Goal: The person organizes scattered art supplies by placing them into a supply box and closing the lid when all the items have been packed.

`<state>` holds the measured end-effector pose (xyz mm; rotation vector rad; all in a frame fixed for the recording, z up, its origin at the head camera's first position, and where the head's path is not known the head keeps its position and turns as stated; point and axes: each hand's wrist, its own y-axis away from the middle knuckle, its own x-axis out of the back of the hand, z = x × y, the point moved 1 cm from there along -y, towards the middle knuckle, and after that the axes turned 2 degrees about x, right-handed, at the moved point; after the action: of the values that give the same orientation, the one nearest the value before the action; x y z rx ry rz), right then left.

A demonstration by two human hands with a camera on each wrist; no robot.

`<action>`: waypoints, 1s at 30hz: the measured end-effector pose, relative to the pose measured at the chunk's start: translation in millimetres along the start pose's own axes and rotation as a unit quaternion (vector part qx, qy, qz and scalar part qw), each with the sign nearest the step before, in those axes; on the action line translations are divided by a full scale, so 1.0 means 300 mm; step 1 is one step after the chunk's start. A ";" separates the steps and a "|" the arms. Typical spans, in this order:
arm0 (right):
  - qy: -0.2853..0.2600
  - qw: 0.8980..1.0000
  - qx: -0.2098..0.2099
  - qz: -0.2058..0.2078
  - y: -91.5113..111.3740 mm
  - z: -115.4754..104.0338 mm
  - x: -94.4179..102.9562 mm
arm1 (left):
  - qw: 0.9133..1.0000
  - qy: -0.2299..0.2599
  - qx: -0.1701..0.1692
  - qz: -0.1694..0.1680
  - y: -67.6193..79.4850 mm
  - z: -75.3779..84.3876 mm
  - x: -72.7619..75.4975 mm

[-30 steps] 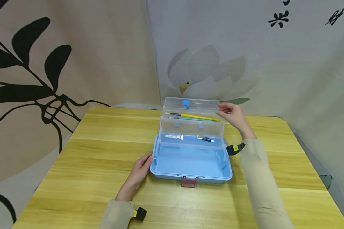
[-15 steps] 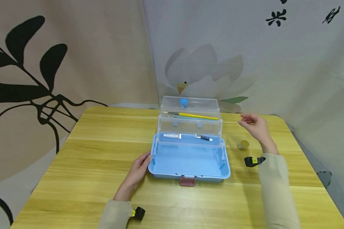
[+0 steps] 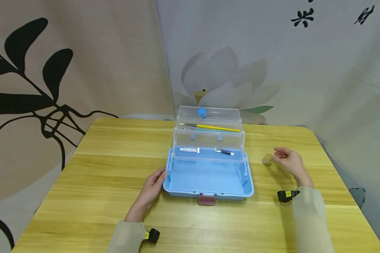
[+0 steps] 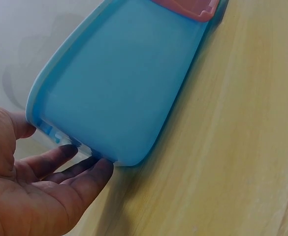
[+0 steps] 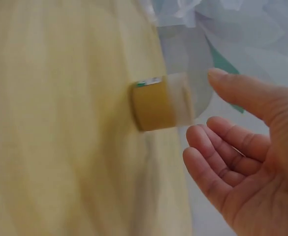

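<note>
A light blue plastic art box (image 3: 209, 179) with clear fold-out trays (image 3: 209, 141) stands opened up on the table. My left hand (image 3: 152, 187) holds its left end; in the left wrist view the thumb lies at the rim and the fingertips touch the end wall of the box (image 4: 114, 83). To the right of the box, a small yellow paint jar (image 3: 266, 160) stands on the wood. My right hand (image 3: 289, 163) is just beside it. In the right wrist view the fingers are loosely bent, apart from the jar (image 5: 153, 104).
The trays carry two paint tubes (image 3: 189, 150), a yellow paintbrush (image 3: 216, 127), a thin teal brush (image 3: 206, 130) and a blue-capped jar (image 3: 201, 112). A maroon latch (image 3: 206, 200) hangs at the box's front. Behind the wooden table (image 3: 92, 182) hang printed curtains (image 3: 120, 63).
My right hand has left the trays' right side, moved right, then come down beside the yellow paint jar, which it earlier hid. My left hand stays at the box.
</note>
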<state>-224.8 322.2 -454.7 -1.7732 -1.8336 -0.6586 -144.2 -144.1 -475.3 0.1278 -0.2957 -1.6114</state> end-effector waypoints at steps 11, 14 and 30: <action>0.010 0.999 -0.030 -0.033 0.007 0.043 -0.043 | 1.000 0.008 -0.001 -0.004 -0.002 -0.001 0.001; 0.022 0.999 -0.030 -0.029 0.009 0.054 -0.053 | 1.000 0.006 -0.001 -0.003 -0.002 0.001 0.000; 0.051 0.998 0.030 0.018 -0.021 -0.034 -0.027 | 1.000 0.013 0.006 -0.006 -0.004 -0.002 0.003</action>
<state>-230.7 309.1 -452.3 -1.6982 -1.7307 -0.6617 -145.3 -145.1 -476.1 0.1599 -0.2849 -1.6180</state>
